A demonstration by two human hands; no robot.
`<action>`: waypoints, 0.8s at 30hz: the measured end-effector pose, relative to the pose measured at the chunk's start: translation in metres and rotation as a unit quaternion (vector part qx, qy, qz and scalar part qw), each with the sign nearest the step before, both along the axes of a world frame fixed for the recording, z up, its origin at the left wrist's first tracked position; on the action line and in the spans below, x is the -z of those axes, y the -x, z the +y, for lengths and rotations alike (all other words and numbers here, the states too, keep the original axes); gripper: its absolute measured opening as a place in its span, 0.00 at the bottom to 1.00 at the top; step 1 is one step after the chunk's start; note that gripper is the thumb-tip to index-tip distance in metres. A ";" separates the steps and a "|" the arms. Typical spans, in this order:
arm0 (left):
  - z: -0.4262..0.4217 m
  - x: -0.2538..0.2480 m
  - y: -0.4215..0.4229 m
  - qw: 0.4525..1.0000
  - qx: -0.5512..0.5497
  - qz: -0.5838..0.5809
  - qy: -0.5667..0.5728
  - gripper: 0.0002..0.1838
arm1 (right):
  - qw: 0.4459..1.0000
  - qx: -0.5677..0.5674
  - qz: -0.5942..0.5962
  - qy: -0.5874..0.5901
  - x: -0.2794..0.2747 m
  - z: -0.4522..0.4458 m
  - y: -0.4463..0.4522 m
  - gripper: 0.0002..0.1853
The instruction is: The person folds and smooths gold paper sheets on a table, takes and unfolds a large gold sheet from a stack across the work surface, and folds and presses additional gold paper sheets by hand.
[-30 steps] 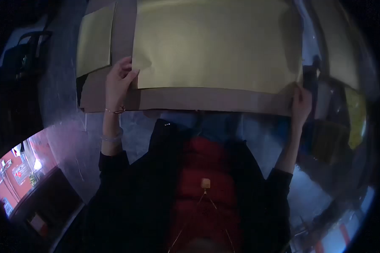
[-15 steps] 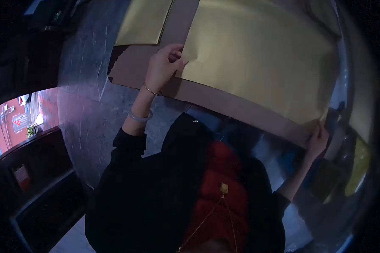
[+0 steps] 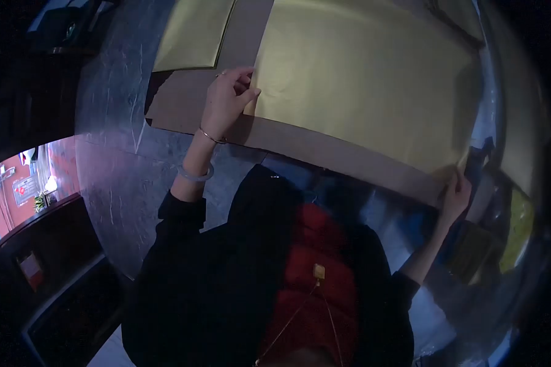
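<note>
Spreading over the brown board (image 3: pixel 324 143), with a bare strip along its near edge, the gold sheet (image 3: pixel 367 85) is handled at both sides. Its left edge is met near the near-left corner by the left hand (image 3: pixel 222 103), whose fingers are bent and slightly parted from the thumb; whether the edge is pinched cannot be told. By the board's near-right corner, the sheet's corner is held between the closed thumb and fingers of the right hand (image 3: pixel 455 194). Creasing could be caused by uneven pulling (a faint ripple is seen beside the left thumb), and skewing by one-sided slipping.
</note>
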State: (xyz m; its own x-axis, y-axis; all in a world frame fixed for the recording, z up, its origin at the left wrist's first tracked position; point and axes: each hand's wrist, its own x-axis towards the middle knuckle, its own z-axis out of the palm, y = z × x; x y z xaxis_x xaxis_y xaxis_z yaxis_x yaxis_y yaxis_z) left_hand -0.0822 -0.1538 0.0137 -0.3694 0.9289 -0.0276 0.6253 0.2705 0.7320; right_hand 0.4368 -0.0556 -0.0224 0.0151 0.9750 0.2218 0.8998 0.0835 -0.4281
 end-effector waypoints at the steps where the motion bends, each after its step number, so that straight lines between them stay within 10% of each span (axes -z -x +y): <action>1: 0.000 0.001 0.001 1.000 0.004 -0.008 0.011 0.21 | 1.000 -0.005 -0.008 0.003 0.002 0.001 -0.003 0.13; 24: 0.000 0.001 -0.004 1.000 -0.010 0.008 -0.008 0.21 | 0.999 -0.005 0.019 -0.033 -0.002 -0.004 0.005 0.12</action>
State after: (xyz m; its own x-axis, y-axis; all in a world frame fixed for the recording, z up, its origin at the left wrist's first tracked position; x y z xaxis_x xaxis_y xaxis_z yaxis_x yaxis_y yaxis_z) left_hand -0.0778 -0.1539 0.0124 -0.3884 0.9215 -0.0061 0.6314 0.2709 0.7266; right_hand 0.4317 -0.0592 -0.0207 0.0149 0.9584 0.2849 0.8816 0.1218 -0.4559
